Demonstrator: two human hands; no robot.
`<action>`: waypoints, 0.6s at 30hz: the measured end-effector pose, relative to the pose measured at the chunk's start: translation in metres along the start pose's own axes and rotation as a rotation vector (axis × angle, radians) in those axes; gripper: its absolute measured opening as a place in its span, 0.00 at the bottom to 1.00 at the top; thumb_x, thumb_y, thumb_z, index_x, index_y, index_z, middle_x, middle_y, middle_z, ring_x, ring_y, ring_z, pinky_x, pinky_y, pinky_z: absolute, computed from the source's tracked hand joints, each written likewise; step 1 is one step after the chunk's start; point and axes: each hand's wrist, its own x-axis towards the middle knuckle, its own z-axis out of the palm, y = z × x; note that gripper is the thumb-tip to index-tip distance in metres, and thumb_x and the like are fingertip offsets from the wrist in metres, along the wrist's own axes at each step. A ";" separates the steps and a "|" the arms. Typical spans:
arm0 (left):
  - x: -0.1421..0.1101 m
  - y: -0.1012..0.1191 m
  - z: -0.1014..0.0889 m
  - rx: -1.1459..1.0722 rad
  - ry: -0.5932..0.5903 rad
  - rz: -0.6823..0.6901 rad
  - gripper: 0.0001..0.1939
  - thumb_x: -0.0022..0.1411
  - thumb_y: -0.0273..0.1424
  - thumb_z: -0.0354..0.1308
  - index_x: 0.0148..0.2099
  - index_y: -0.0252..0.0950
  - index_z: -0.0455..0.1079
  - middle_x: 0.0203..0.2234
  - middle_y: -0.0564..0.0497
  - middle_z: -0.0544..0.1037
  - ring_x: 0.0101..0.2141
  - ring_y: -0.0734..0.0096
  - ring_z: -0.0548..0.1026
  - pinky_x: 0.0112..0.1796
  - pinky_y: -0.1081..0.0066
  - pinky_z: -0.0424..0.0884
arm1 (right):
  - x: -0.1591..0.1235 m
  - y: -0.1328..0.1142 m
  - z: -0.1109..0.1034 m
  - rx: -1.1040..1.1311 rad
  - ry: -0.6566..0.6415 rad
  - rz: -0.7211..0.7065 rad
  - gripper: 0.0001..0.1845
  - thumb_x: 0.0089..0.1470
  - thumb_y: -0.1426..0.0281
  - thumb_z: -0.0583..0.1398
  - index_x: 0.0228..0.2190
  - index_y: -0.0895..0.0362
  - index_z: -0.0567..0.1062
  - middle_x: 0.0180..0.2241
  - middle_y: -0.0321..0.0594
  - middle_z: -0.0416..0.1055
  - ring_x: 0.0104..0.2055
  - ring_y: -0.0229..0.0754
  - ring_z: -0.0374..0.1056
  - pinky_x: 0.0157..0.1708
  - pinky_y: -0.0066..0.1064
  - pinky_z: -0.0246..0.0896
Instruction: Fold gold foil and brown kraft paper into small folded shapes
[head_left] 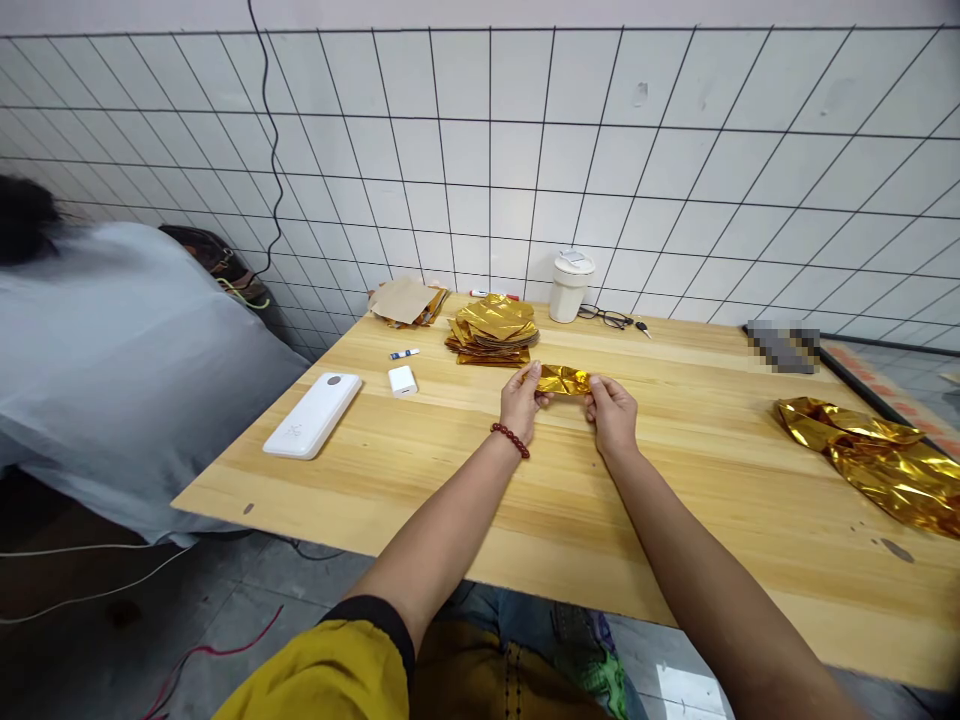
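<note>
Stretched between my two hands, above the wooden table (442, 470), is a folded strip of gold foil paper (564, 380). My left hand (521, 398), with a beaded bracelet at the wrist, pinches its left end. The right end is gripped between thumb and fingers of my right hand (613, 412). Just beyond my left hand lies a stack of gold foil paper sheets (493, 325). At the table's right side rests a long, crumpled piece of gold foil (885, 462).
A white power bank (313, 415), a small white box (403, 381) and a blue-and-white stick (404, 354) lie to the left. Brown paper sheets (405, 300), a white cup (571, 288), glasses (606, 317) and a key (643, 329) line the back. A person in grey (135, 350) is at left.
</note>
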 end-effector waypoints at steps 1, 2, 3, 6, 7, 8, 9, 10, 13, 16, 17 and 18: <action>0.000 0.001 0.000 0.000 -0.011 0.000 0.28 0.45 0.46 0.70 0.43 0.34 0.72 0.31 0.51 0.75 0.21 0.82 0.71 0.20 0.79 0.61 | 0.000 0.000 0.000 -0.012 0.012 -0.004 0.22 0.43 0.53 0.67 0.32 0.58 0.77 0.16 0.29 0.64 0.14 0.29 0.50 0.13 0.24 0.44; 0.000 0.001 -0.001 -0.001 -0.021 0.002 0.28 0.46 0.47 0.70 0.43 0.34 0.71 0.32 0.51 0.75 0.22 0.81 0.71 0.21 0.79 0.61 | 0.001 0.000 -0.001 -0.027 0.031 -0.013 0.22 0.43 0.54 0.67 0.33 0.59 0.77 0.17 0.29 0.65 0.14 0.29 0.51 0.13 0.24 0.45; 0.000 0.002 -0.001 -0.004 -0.026 0.006 0.28 0.46 0.48 0.69 0.44 0.35 0.71 0.32 0.51 0.75 0.23 0.81 0.71 0.21 0.79 0.62 | 0.001 0.000 -0.001 -0.045 0.054 -0.027 0.22 0.44 0.55 0.66 0.34 0.59 0.78 0.17 0.30 0.66 0.14 0.30 0.52 0.14 0.25 0.47; -0.001 0.001 -0.001 0.005 -0.022 0.016 0.29 0.47 0.46 0.69 0.47 0.37 0.68 0.35 0.52 0.74 0.24 0.81 0.72 0.23 0.79 0.64 | 0.002 -0.001 -0.002 -0.089 0.121 -0.079 0.23 0.45 0.56 0.65 0.37 0.61 0.79 0.20 0.33 0.69 0.16 0.32 0.55 0.16 0.26 0.52; -0.001 0.000 -0.001 0.025 -0.034 0.018 0.29 0.46 0.44 0.71 0.48 0.38 0.68 0.36 0.52 0.74 0.25 0.81 0.72 0.23 0.79 0.64 | 0.002 -0.002 -0.001 -0.095 0.131 -0.091 0.23 0.46 0.56 0.64 0.38 0.61 0.79 0.20 0.34 0.70 0.17 0.32 0.56 0.17 0.27 0.53; -0.001 0.000 -0.001 0.055 -0.055 0.018 0.30 0.45 0.41 0.72 0.49 0.38 0.68 0.37 0.51 0.74 0.25 0.82 0.72 0.23 0.79 0.64 | 0.002 -0.002 -0.001 -0.096 0.129 -0.097 0.24 0.45 0.56 0.64 0.39 0.61 0.78 0.21 0.35 0.71 0.17 0.33 0.57 0.18 0.28 0.55; -0.002 -0.001 0.000 0.088 -0.083 0.017 0.30 0.44 0.39 0.73 0.48 0.37 0.68 0.38 0.51 0.74 0.24 0.82 0.72 0.24 0.78 0.64 | 0.001 -0.002 -0.001 -0.095 0.116 -0.097 0.24 0.45 0.56 0.65 0.39 0.61 0.78 0.21 0.35 0.72 0.17 0.33 0.58 0.18 0.28 0.55; -0.002 -0.002 0.000 0.121 -0.115 0.014 0.29 0.44 0.39 0.73 0.47 0.36 0.69 0.37 0.50 0.75 0.25 0.81 0.72 0.24 0.78 0.64 | 0.000 -0.002 0.000 -0.096 0.090 -0.092 0.24 0.44 0.56 0.65 0.39 0.61 0.78 0.22 0.36 0.72 0.18 0.33 0.58 0.19 0.28 0.56; -0.004 -0.005 0.000 0.175 -0.187 -0.002 0.24 0.46 0.42 0.71 0.41 0.32 0.71 0.34 0.48 0.77 0.26 0.78 0.73 0.26 0.76 0.66 | -0.005 -0.004 0.002 -0.154 -0.038 -0.078 0.23 0.44 0.55 0.65 0.37 0.60 0.77 0.21 0.35 0.72 0.17 0.34 0.57 0.19 0.28 0.54; -0.004 -0.006 -0.001 0.189 -0.176 -0.006 0.23 0.47 0.43 0.70 0.38 0.31 0.71 0.30 0.48 0.77 0.26 0.77 0.73 0.27 0.75 0.66 | -0.009 -0.006 0.002 -0.304 -0.103 -0.129 0.21 0.48 0.53 0.63 0.34 0.59 0.78 0.22 0.36 0.71 0.19 0.34 0.58 0.21 0.29 0.55; -0.004 -0.006 -0.001 0.195 -0.169 -0.006 0.23 0.47 0.43 0.70 0.38 0.31 0.71 0.29 0.49 0.77 0.25 0.78 0.72 0.27 0.75 0.66 | -0.009 -0.006 0.001 -0.353 -0.092 -0.167 0.21 0.48 0.53 0.63 0.34 0.59 0.79 0.24 0.37 0.72 0.20 0.34 0.58 0.23 0.30 0.56; -0.004 -0.007 -0.001 0.205 -0.170 -0.006 0.22 0.46 0.43 0.70 0.37 0.31 0.71 0.28 0.49 0.76 0.24 0.79 0.71 0.26 0.75 0.66 | -0.009 -0.006 0.001 -0.394 -0.073 -0.211 0.21 0.48 0.53 0.63 0.34 0.59 0.79 0.27 0.38 0.73 0.22 0.35 0.59 0.25 0.30 0.58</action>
